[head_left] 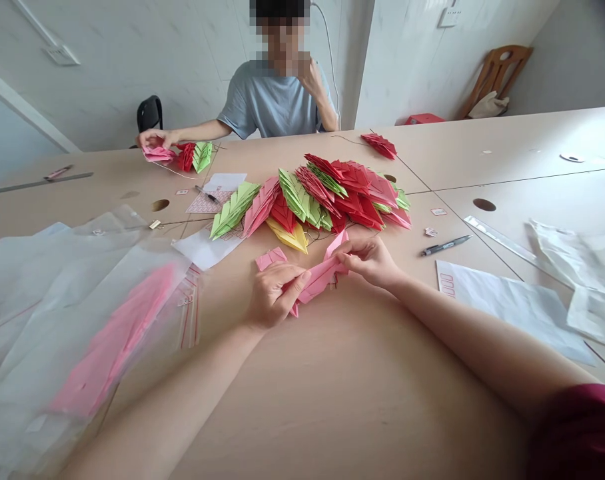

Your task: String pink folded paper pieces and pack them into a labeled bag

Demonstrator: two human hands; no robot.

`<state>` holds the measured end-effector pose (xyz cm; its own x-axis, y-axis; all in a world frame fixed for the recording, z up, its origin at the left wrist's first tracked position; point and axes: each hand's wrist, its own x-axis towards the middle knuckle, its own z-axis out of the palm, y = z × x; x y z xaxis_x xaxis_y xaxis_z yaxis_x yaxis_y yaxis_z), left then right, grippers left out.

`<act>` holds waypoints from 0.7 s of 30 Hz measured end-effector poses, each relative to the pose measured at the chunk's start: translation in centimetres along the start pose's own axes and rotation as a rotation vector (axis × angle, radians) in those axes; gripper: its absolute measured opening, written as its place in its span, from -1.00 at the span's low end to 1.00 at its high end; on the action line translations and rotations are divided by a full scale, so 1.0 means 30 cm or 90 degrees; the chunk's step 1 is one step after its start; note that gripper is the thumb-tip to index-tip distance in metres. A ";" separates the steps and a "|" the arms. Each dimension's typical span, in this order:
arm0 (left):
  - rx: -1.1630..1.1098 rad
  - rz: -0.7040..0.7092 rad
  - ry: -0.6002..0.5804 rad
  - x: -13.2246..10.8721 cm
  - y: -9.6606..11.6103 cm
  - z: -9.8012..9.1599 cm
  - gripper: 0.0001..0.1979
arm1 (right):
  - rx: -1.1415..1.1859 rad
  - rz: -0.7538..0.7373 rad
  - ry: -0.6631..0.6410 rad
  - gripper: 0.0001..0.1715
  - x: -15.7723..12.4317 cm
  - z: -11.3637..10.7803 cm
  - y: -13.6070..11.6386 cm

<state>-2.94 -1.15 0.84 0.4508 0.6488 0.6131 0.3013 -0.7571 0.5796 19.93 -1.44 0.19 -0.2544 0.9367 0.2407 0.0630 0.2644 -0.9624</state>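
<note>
Paper, pink w/ creases, in pinch of L hand & R hand

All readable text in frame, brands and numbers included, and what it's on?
Nothing legible to quote.
Patterned sheet: fine reddish print, too small to read.
Small tags: printed, too small to read.
White envelope: red box outlines along one end, no readable characters.
Gray pen: any marking too small to tell.
Held pink paper: no text visible.
</note>
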 end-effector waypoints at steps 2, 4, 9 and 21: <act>0.005 -0.008 -0.006 0.001 -0.010 0.000 -0.86 | 0.006 -0.021 0.048 -0.61 0.001 -0.005 0.001; 0.011 -0.017 -0.022 0.003 -0.020 0.001 -0.84 | 0.008 -0.057 0.132 -0.65 0.005 -0.014 0.008; 0.077 -0.045 0.005 0.008 -0.023 0.008 -0.82 | -0.071 -0.101 0.215 -0.71 0.012 -0.026 0.021; 0.167 -0.001 0.071 0.008 -0.022 0.007 -0.92 | -0.611 -0.446 0.250 -0.81 -0.040 0.060 -0.006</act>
<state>-2.85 -0.50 0.48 0.3594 0.6440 0.6753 0.5163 -0.7401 0.4310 18.49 -3.03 -0.17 -0.2229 0.4891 0.8433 0.7495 0.6391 -0.1726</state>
